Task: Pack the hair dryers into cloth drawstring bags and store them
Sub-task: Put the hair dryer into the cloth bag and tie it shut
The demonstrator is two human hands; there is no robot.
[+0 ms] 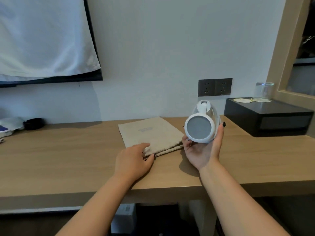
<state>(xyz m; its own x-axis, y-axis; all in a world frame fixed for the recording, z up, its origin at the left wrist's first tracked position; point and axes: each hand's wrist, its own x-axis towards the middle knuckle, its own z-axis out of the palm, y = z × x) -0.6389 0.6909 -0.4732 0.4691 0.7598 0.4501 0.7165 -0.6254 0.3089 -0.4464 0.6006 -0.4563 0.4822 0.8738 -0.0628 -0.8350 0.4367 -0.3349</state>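
Observation:
A beige cloth drawstring bag (150, 133) lies flat on the wooden desk (68, 160), its gathered mouth facing me. My left hand (134, 160) pinches the near edge of the bag's mouth. My right hand (202, 150) grips a white hair dryer (201, 126) from below, just right of the bag and a little above the desk. The dryer's round grey rear grille faces me, its handle is folded up behind, and its white cord is wrapped around the body.
A black box (267, 116) at the desk's right end carries an upturned glass (264, 91) and coasters. A double wall socket (214, 87) is behind the dryer. Small dark and white items (32, 123) sit at the far left. A towel-draped screen (42, 40) hangs upper left.

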